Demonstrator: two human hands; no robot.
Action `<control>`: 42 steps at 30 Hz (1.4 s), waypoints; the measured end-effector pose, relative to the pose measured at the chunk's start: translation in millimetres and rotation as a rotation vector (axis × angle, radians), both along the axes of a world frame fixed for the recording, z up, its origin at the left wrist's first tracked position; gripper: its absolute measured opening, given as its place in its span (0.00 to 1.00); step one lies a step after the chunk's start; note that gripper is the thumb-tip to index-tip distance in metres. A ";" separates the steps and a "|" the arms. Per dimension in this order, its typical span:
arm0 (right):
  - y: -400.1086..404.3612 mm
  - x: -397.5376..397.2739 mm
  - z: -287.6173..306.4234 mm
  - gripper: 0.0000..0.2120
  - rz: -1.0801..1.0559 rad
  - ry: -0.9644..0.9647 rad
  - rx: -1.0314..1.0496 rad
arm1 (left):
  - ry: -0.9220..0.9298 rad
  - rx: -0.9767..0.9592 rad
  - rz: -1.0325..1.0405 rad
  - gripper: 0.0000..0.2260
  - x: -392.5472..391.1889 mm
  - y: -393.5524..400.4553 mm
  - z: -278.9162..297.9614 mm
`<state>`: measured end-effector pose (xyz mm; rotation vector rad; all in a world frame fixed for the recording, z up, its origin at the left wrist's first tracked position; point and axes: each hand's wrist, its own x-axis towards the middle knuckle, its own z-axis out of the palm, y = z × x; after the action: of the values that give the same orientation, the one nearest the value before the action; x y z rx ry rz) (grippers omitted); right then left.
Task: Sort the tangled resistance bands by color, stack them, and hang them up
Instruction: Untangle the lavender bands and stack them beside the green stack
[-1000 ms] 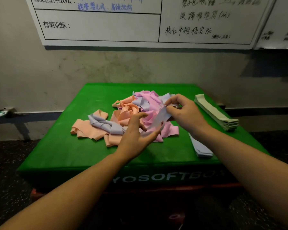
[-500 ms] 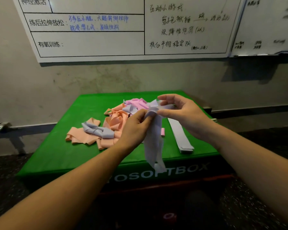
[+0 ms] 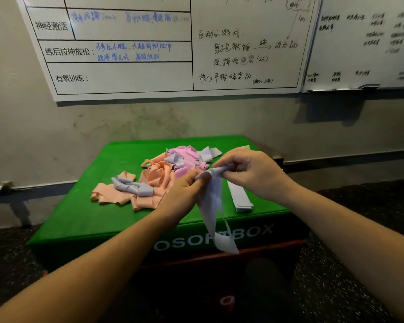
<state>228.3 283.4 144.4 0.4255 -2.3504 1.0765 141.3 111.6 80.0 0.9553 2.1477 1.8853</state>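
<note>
While both hands — left hand (image 3: 184, 192) and right hand (image 3: 252, 173) — pinch its bunched top above the green foam box (image 3: 79, 220), the limp lavender rubber band (image 3: 214, 206) dangles; light, floppy, best gripped at one folded end.

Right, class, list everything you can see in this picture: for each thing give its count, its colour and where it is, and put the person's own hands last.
Soft box: one, green top, white lettering on front, against the wall.
Tangled bands: one pile, peach, pink and lilac mixed, on the box top.
Held band: one, lilac, hanging from both hands over the box's front edge.
Stacked bands: one flat lilac stack, on the box, right of the pile.
Whiteboards: two, white with handwriting, on the wall.
Left hand: pinches the held band.
Right hand: grips the band's top.
</note>
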 end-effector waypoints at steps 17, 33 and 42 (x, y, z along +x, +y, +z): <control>5.0 11.3 8.1 0.07 -0.088 -0.148 -0.410 | 0.107 -0.167 -0.102 0.09 30.0 -7.0 14.3; 8.8 15.0 17.8 0.08 -0.062 -0.169 -0.459 | -0.046 0.058 -0.260 0.10 54.5 9.8 44.3; 10.7 14.4 8.4 0.08 -0.014 -0.256 -0.681 | -0.144 0.170 -0.136 0.08 51.9 35.8 47.4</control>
<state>242.6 294.1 152.8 0.0140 -2.0012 1.9068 193.2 147.3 127.4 0.9371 1.8196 2.0271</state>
